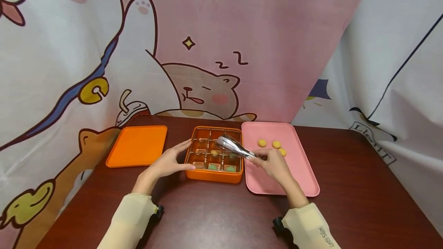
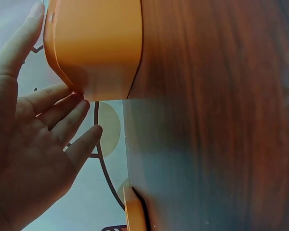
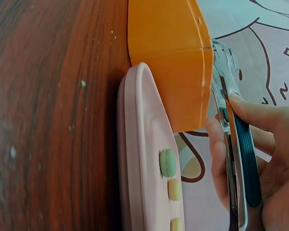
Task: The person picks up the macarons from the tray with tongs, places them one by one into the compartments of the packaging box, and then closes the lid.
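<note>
My left hand (image 1: 168, 161) is at the left side of an orange box (image 1: 214, 176), its thumb along the near rim and its straight fingers (image 2: 62, 115) touching the wall. The box has a clear divided insert; green and yellow macarons (image 1: 230, 168) sit in several near compartments. With my right hand (image 1: 275, 165) I grip metal tongs (image 1: 235, 147) by their dark handles (image 3: 245, 159). The tongs point left, their heads over the box's right compartments. Below that hand, a pink tray (image 1: 301, 172) holds yellow macarons (image 1: 262, 143) and a green macaron (image 3: 167, 162), which my hand hides in the head view.
An orange lid (image 1: 138, 145) lies flat on the dark wooden table (image 1: 207, 214), left of the box. The tray stands close against the box's right side. A patterned cloth (image 1: 277, 49) hangs behind the table. Small crumbs (image 3: 83, 83) dot the table near the tray.
</note>
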Available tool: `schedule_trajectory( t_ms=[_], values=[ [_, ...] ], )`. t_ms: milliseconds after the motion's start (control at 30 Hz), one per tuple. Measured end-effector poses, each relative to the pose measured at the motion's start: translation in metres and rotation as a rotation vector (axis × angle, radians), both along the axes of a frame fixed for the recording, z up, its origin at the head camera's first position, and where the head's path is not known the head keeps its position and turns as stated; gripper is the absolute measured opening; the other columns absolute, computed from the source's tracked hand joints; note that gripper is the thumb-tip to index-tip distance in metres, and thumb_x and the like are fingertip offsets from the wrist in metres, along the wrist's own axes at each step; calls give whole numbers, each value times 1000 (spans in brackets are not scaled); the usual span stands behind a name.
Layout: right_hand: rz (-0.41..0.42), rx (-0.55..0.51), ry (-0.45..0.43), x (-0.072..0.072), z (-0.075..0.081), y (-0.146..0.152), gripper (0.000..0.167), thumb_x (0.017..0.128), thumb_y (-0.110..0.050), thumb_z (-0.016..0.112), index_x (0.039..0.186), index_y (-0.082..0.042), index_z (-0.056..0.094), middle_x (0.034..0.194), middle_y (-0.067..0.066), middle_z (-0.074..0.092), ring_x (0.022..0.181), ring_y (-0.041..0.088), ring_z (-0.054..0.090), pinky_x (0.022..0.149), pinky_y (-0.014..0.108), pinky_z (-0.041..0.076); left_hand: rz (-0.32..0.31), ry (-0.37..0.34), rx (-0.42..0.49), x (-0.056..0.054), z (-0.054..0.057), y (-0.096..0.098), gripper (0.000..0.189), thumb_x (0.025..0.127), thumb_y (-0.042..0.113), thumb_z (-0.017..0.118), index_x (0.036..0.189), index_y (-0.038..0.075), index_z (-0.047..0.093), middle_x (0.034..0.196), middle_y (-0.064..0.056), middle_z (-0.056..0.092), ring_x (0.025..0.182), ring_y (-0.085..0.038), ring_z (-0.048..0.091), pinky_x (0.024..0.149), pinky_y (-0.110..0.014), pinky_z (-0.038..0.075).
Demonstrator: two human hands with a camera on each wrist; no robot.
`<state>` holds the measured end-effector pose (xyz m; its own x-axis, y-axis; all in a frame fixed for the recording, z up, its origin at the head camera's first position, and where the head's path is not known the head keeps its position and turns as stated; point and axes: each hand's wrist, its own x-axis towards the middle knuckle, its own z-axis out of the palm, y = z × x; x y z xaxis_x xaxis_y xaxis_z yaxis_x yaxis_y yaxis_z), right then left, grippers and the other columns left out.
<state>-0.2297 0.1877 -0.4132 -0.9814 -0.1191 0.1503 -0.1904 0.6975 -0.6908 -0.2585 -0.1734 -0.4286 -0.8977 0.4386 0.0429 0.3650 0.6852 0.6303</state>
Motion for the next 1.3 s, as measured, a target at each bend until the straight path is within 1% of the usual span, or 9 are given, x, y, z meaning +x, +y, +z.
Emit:
schedule_trajectory(
  t_ms=[167, 300, 500, 767, 900, 1067, 1167, 1300],
  values=[
    [-32, -13, -6, 2, 2, 8, 23, 87, -17, 76, 107, -6, 77, 72, 4, 68, 65, 12, 57, 57, 23, 45, 10, -9, 10, 1, 1, -1, 95, 82, 44, 80, 157, 10, 33, 164, -14, 28, 148, -41, 32, 114, -64, 32],
    [-51, -11, 2, 3, 3, 18, 26, 88, -17, 76, 111, -5, 76, 75, 8, 71, 67, 13, 59, 57, 22, 46, 6, -10, 16, 1, 1, 0, 94, 82, 42, 81, 157, 9, 33, 164, -15, 28, 148, -41, 32, 114, -64, 33],
    [-67, 10, 9, 7, 3, 30, 29, 89, -18, 75, 114, -4, 75, 76, 7, 72, 69, 12, 60, 58, 22, 46, 10, -16, 27, 0, 0, 0, 94, 82, 40, 81, 156, 10, 33, 164, -13, 28, 149, -40, 31, 114, -63, 32],
    [-85, 0, -18, 12, 2, 45, 35, 91, -18, 73, 120, 1, 71, 77, 8, 71, 69, 13, 59, 56, 21, 46, 6, -13, 27, 0, 0, 0, 94, 82, 42, 81, 157, 10, 33, 164, -14, 28, 149, -39, 32, 115, -62, 32],
    [-92, -5, -17, 15, 0, 56, 37, 91, -18, 73, 121, 4, 70, 79, 9, 71, 69, 12, 60, 56, 21, 47, 4, -13, 27, 0, 0, 1, 94, 82, 41, 81, 157, 10, 33, 164, -14, 28, 148, -39, 32, 115, -62, 32],
    [-114, 30, -15, 21, -1, 67, 37, 90, -19, 74, 119, 4, 71, 80, 8, 73, 70, 11, 62, 55, 21, 48, -1, -13, 23, 0, 1, 2, 94, 82, 40, 81, 156, 9, 33, 164, -13, 28, 149, -39, 31, 115, -62, 32],
    [-132, 41, -5, 22, -2, 72, 36, 90, -18, 75, 118, 4, 71, 82, 11, 75, 69, 11, 63, 54, 21, 47, -1, -7, 26, 0, 1, 1, 94, 82, 39, 82, 156, 8, 34, 164, -13, 29, 149, -39, 31, 115, -61, 32],
    [-148, 51, -1, 24, -3, 77, 39, 90, -22, 75, 119, 4, 70, 91, 16, 75, 71, 14, 61, 54, 22, 44, 6, -4, 26, 0, 1, 1, 94, 81, 40, 82, 156, 8, 34, 164, -13, 29, 149, -38, 32, 116, -61, 32]
  ],
)
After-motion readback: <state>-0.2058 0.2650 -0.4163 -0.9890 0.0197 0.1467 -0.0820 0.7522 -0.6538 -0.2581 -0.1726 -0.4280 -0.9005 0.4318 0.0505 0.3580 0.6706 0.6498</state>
